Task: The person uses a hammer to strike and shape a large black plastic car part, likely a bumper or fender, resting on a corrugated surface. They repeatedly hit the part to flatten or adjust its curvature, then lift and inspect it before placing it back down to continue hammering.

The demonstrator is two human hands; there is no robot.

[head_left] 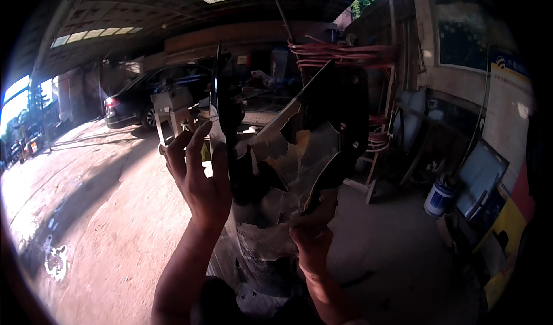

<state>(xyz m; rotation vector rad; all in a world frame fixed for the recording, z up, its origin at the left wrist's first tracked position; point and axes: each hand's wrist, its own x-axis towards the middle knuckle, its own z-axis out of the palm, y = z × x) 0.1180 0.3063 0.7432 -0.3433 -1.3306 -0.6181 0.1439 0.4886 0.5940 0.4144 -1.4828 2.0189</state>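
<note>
A large, broken black panel (288, 169) with jagged edges and patches of dull, cracked coating stands upright in front of me. My left hand (199, 181) is at its left edge, fingers bent and spread apart, the fingertips at or very near the tall black strip; whether they touch it I cannot tell for sure. Lower on the right side, my right hand (311, 247) grips the panel, thumb on the near face and fingers mostly hidden. The panel's lower end runs down toward my body into shadow.
A dark car (127, 109) stands behind at the left, beside a pale metal stand (170, 100). Coiled red hoses (345, 54) hang on a rack. At the right are a blue-and-white bucket (438, 198), a leaning pane (478, 175) and boards against the wall. Sunlit concrete floor (92, 210) stretches left.
</note>
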